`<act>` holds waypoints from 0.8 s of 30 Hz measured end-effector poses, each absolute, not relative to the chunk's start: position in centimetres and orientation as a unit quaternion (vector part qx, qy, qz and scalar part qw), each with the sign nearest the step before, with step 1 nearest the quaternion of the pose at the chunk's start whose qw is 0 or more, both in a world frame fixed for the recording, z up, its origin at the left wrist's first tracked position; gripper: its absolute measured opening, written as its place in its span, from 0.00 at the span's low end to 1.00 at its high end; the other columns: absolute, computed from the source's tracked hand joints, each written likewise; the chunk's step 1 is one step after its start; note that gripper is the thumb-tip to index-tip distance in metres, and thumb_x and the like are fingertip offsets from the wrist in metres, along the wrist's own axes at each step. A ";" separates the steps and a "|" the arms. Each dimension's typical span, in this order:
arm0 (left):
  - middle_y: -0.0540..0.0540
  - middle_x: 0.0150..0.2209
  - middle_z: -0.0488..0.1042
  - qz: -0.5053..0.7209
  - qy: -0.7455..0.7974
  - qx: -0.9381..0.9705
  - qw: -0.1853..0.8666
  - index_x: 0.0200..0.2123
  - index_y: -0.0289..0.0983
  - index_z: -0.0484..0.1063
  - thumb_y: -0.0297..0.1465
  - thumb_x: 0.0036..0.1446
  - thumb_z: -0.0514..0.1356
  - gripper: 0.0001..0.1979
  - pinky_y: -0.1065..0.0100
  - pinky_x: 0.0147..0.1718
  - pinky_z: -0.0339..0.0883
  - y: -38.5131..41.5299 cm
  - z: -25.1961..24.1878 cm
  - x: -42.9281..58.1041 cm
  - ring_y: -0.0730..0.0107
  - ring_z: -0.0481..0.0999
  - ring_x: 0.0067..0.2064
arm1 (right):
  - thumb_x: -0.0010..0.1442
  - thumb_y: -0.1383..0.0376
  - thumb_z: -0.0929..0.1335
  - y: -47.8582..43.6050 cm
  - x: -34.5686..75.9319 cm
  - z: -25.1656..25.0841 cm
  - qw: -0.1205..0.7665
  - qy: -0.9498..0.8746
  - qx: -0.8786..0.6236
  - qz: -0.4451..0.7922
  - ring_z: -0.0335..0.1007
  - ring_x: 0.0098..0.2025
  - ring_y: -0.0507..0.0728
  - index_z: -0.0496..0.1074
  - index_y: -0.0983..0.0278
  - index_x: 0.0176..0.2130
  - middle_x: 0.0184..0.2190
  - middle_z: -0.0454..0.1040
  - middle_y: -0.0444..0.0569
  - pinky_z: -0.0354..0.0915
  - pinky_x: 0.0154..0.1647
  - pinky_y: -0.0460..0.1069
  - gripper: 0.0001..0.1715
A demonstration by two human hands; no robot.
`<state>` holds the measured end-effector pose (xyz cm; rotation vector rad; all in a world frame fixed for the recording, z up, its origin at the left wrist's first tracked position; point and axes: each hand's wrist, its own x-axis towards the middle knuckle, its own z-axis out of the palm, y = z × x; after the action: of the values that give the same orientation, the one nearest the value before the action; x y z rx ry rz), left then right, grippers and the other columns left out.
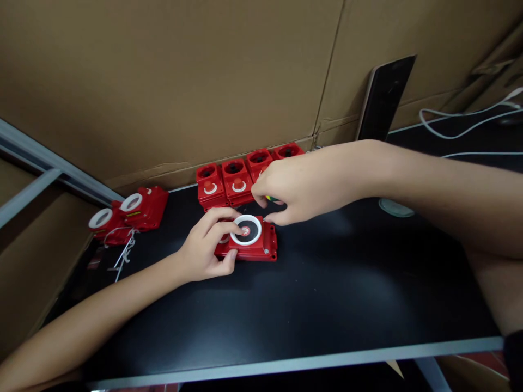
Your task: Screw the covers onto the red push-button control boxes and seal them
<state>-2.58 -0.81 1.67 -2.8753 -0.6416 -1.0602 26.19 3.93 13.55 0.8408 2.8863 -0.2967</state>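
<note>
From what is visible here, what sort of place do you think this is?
Most likely a workshop bench for small devices. A row of four similar red units sits along a cardboard wall, and on the black tabletop the left hand rests on another red unit.

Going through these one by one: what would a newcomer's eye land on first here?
Probably the bright red box with a white ring on the black table, with the left hand over it and the right hand at its far right corner. Next, the row of red boxes behind it, along the cardboard, and two more at the table's left end.
</note>
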 end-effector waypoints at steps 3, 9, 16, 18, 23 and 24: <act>0.35 0.56 0.79 -0.330 -0.206 -0.921 0.011 0.57 0.39 0.73 0.29 0.65 0.64 0.17 0.55 0.51 0.84 -0.9 1.8 -2.6 0.52 0.84 0.54 | 0.73 0.59 0.70 4.4 25.6 13.1 0.076 0.954 0.262 -0.122 0.67 0.29 0.54 0.83 0.65 0.43 0.34 0.81 0.47 0.55 0.33 0.52 0.13; 0.36 0.56 0.79 -0.322 -0.218 -0.921 0.019 0.58 0.40 0.73 0.29 0.66 0.64 0.17 0.55 0.52 0.85 -1.0 2.1 -2.5 0.53 0.85 0.54 | 0.73 0.65 0.71 4.1 24.4 12.9 0.133 0.948 0.270 -0.101 0.64 0.28 0.52 0.82 0.66 0.42 0.34 0.80 0.47 0.54 0.31 0.52 0.10; 0.35 0.56 0.78 -0.334 -0.209 -0.918 0.043 0.59 0.40 0.71 0.29 0.67 0.63 0.18 0.54 0.49 0.85 -0.9 1.5 -2.5 0.52 0.84 0.55 | 0.71 0.67 0.70 3.6 23.9 12.5 0.125 0.948 0.282 -0.079 0.57 0.23 0.50 0.79 0.67 0.35 0.26 0.74 0.46 0.53 0.27 0.52 0.11; 0.35 0.56 0.77 -0.335 -0.207 -0.918 0.044 0.59 0.40 0.71 0.29 0.67 0.62 0.18 0.53 0.49 0.85 -0.8 1.3 -2.5 0.52 0.83 0.55 | 0.69 0.68 0.70 3.5 24.0 12.7 0.103 0.952 0.284 -0.057 0.54 0.23 0.50 0.78 0.67 0.33 0.24 0.72 0.45 0.51 0.27 0.52 0.12; 0.35 0.57 0.76 -0.327 -0.206 -0.922 0.027 0.59 0.40 0.70 0.30 0.67 0.63 0.18 0.52 0.51 0.85 -0.7 1.4 -2.6 0.51 0.82 0.56 | 0.72 0.65 0.73 3.3 26.5 15.7 0.078 0.915 0.396 -0.005 0.55 0.22 0.46 0.81 0.69 0.35 0.22 0.73 0.42 0.49 0.31 0.52 0.13; 0.35 0.57 0.76 -0.326 -0.205 -0.923 0.023 0.59 0.40 0.70 0.30 0.67 0.63 0.18 0.52 0.51 0.85 -0.7 1.4 -2.6 0.52 0.82 0.56 | 0.72 0.66 0.73 3.6 27.5 16.6 0.082 0.897 0.434 -0.015 0.56 0.22 0.46 0.83 0.70 0.37 0.21 0.73 0.41 0.48 0.31 0.52 0.12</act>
<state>-2.63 -0.68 1.44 -2.8570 -0.6335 -1.0088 27.46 3.57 16.57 1.2968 2.6797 -0.0455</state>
